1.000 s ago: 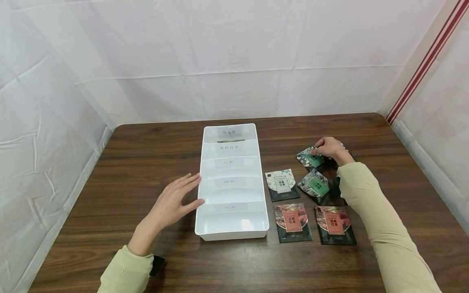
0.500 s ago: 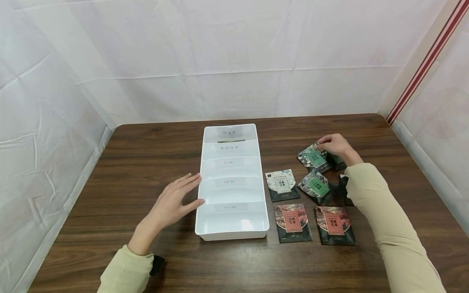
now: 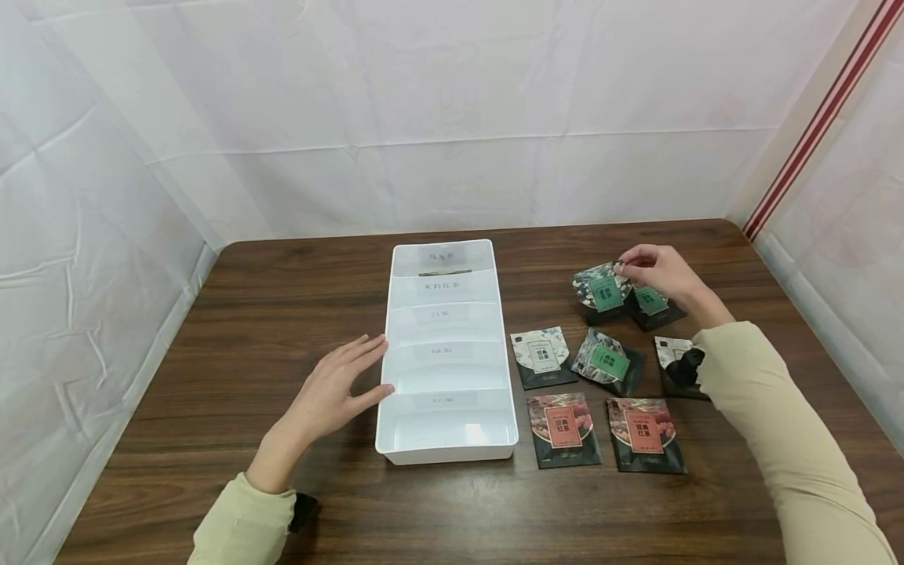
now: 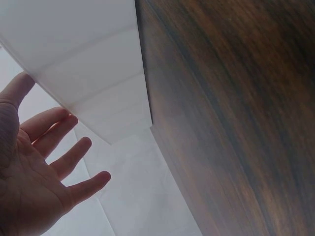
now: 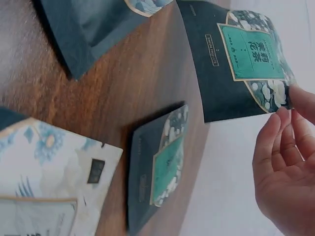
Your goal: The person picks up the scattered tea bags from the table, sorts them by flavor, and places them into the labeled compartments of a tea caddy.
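Note:
My right hand (image 3: 664, 275) pinches the upper corner of a green-labelled tea sachet (image 3: 603, 290) between thumb and fingers. In the right wrist view that sachet (image 5: 236, 59) is raised at the table's far side, its flower-patterned end at my fingertips. A second sachet with the same green label (image 3: 651, 304) lies just under the hand. My left hand (image 3: 332, 390), fingers spread, touches the left rim of a long white divided box (image 3: 446, 453). The left wrist view shows its thumb and fingertips along the edge of the box (image 4: 93, 69).
Right of the box lie a white sachet (image 3: 542, 358), another green-labelled sachet (image 3: 607, 362) and two red-labelled sachets (image 3: 564, 429). Another white sachet (image 3: 672, 353) is partly hidden by the right wrist. A thin sachet edge (image 3: 445, 272) shows in the box's rear compartment. White cloth (image 3: 452, 118) walls the table.
My right hand has moved up and right, lifting the sachet and uncovering the one beside it. The lower green-labelled sachet has shifted slightly. My left hand stays put.

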Demonstrator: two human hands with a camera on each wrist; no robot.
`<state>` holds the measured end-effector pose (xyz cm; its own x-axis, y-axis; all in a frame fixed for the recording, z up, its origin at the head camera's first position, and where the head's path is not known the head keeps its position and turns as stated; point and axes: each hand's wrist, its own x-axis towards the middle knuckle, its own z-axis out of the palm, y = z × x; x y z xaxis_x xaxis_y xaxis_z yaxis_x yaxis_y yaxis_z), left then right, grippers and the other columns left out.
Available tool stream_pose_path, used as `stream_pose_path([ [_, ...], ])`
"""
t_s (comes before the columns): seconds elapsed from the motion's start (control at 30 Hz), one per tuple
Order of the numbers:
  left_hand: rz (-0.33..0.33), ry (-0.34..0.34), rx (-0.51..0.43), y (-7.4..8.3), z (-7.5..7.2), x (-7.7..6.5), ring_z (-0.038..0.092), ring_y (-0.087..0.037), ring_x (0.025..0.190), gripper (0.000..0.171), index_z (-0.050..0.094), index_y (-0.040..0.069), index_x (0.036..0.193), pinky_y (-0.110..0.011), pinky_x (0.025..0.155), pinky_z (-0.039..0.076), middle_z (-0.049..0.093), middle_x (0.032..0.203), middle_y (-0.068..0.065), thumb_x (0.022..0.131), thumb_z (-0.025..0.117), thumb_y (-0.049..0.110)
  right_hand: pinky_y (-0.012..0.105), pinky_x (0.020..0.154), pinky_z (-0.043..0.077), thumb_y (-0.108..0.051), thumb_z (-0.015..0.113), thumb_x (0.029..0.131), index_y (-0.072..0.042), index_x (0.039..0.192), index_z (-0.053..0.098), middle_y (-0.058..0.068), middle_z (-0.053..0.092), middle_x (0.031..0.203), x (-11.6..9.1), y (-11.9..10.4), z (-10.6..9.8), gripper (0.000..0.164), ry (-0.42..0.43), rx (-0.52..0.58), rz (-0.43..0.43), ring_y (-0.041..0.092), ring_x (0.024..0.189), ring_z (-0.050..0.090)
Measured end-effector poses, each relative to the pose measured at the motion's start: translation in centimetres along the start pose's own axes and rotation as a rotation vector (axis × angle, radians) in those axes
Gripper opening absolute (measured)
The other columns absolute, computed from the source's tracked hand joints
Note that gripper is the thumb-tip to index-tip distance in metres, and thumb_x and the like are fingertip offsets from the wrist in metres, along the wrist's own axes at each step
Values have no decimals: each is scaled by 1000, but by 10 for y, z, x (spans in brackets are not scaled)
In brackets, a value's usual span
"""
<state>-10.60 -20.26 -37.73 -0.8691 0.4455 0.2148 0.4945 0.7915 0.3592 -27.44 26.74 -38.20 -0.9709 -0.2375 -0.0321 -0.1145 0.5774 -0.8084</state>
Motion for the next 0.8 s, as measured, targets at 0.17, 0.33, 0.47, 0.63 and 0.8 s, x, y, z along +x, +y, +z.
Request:
stream_pose_path([
  [0.17, 1, 2, -1, -1, 1, 0, 33, -30, 122, 60, 46, 0, 127, -51, 95, 26, 41, 132, -11, 80, 64, 33, 37, 64, 47, -26, 59, 86, 1, 101, 56, 13, 57, 88, -3, -6, -2, 31, 70, -2, -70, 29, 74, 54],
  [0.33, 1, 3, -1, -1, 2, 0, 33, -30, 122, 60, 46, 0, 127, -51, 95, 26, 42, 131, -11, 80, 64, 33, 28, 60, 48, -25, 60, 85, -1, 98, 57, 13, 58, 86, -5, -12, -2, 28, 122, 52, -113, 30, 73, 56],
  [0.47, 2, 6, 0, -1, 2, 1, 33, -30, 122, 60, 46, 0, 127, -51, 94, 26, 42, 131, -11, 80, 64, 33, 26, 58, 49, -26, 60, 84, -2, 98, 56, 13, 58, 85, -7, -18, -2, 28, 139, 99, -134, 31, 72, 56],
  [0.63, 0, 6, 3, 0, 2, 1, 34, -31, 121, 60, 47, 0, 127, -51, 94, 27, 42, 131, -11, 80, 64, 33, 24, 59, 48, -29, 60, 84, -4, 98, 57, 10, 57, 87, -9, -28, -2, 29, 171, 91, -155, 24, 74, 56],
  [0.8, -4, 2, 5, -1, 1, 1, 33, -29, 122, 60, 47, 0, 127, -50, 95, 26, 42, 131, -11, 80, 64, 33, 22, 61, 47, -28, 60, 85, -3, 99, 57, 8, 58, 88, -13, -46, -1, 29, 193, 106, -168, 20, 75, 56],
])
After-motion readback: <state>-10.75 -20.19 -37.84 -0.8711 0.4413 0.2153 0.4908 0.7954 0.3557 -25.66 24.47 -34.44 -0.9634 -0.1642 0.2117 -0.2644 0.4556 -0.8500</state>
